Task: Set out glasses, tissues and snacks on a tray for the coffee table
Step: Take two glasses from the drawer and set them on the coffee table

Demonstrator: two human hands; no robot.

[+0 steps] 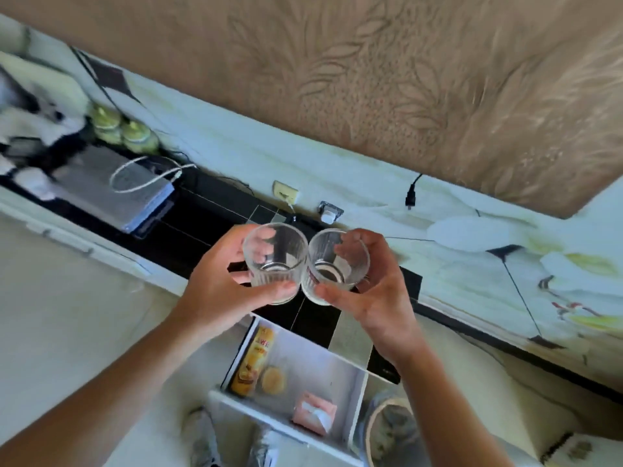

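Wall point(404, 79), upper half of the frame: tan, with raised leaf relief. Below it a pale backsplash point(236, 146) printed with white flowers runs from upper left to lower right, over a black counter point(209, 210).

Tray point(317, 369), lower centre: white, open-topped, set at a slant. Inside it lie a yellow snack tube point(253, 358) at the left wall, long axis running up and down the frame, a round biscuit point(273, 379) just beside the tube, and a pink tissue pack point(315, 412) near the front edge.

Left hand point(222, 281), centre of frame: fingers wrapped round the left glass point(274, 261), thumb across its near side. Right hand point(374, 291): fingers closed round the right glass point(337, 264), thumb low on its near wall.

Both glasses are held above the counter edge, over the far end of the tray. They are clear, ribbed, empty tumblers with thick bases. Mouths tilt toward the viewer and slightly upward; long axes lean away into the frame. Their walls touch or nearly touch at centre.
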